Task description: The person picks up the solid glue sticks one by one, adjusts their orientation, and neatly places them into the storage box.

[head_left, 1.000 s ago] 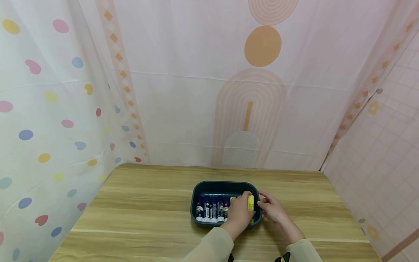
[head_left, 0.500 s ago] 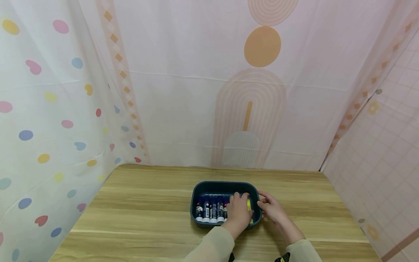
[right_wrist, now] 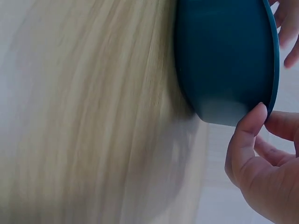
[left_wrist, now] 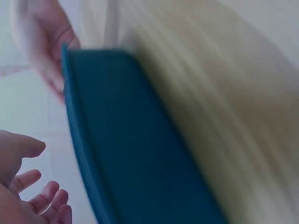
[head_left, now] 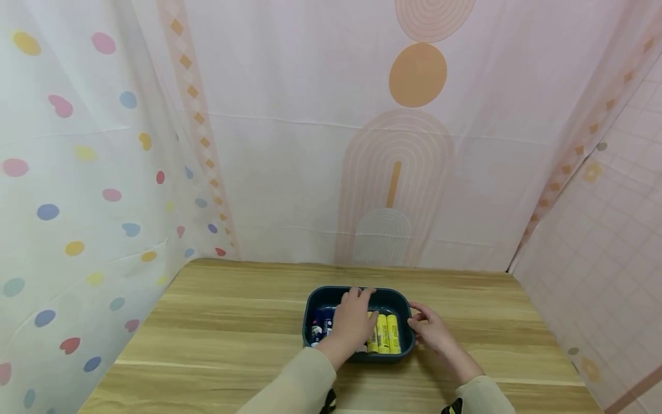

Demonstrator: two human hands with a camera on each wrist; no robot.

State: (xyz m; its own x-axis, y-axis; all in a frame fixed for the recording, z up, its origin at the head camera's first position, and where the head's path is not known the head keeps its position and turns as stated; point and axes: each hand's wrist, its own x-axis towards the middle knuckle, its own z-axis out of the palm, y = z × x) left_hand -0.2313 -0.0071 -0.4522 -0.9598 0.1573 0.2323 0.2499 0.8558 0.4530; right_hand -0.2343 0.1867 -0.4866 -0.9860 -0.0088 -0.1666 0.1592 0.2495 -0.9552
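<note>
A dark teal plastic box [head_left: 384, 358] sits on the wooden table, with glue sticks lying side by side in it. On its left are dark blue glue sticks [head_left: 316, 331] with white ends; several yellow glue sticks [head_left: 393, 333] fill the right part. My left hand [head_left: 351, 323] hovers over the middle, its fingers spread and holding nothing, hiding some sticks. In the left wrist view that hand [left_wrist: 30, 193] is apart from the rim. My right hand [head_left: 433, 332] pinches the box's right end; the right wrist view shows thumb and finger on the rim [right_wrist: 275, 74].
Bare wood of the table [head_left: 233, 322] extends on both sides of the box. A patterned curtain [head_left: 289, 172] hangs behind the table, and dotted cloth [head_left: 77, 201] hangs at the left.
My left hand has let go of the yellow glue stick at the right and moved left and up, uncovering the yellow sticks. My right hand stays on the rim.
</note>
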